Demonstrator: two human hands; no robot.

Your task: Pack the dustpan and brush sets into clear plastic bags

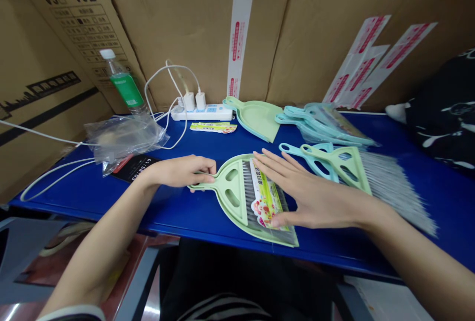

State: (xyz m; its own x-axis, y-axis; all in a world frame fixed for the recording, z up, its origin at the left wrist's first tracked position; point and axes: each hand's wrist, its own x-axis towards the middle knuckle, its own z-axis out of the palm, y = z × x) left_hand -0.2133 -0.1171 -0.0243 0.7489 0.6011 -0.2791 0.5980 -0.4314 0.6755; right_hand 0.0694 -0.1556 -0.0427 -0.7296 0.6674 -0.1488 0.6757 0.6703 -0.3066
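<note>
A green dustpan [237, 229] lies on the blue table, with a matching green hand brush [233, 187] resting in its pan, grey bristles toward the right. My left hand [196, 170] is closed around the stacked handles of both. Across the bristles lies a printed label card [265, 195] in yellow-green and white. Flat over the card's right part, my right hand [297, 190] has its fingers stretched out and its thumb at the card's lower end. Part of the bristles is hidden under that hand.
Behind stand a green dustpan [260, 115] and bagged blue dustpans [322, 120]. Loose brushes [347, 165] lie at right. Another label card [213, 127] is near a power strip [218, 112]. A plastic bag [128, 135], a phone [135, 167] and a bottle [126, 86] are at left; cardboard [193, 29] rises behind.
</note>
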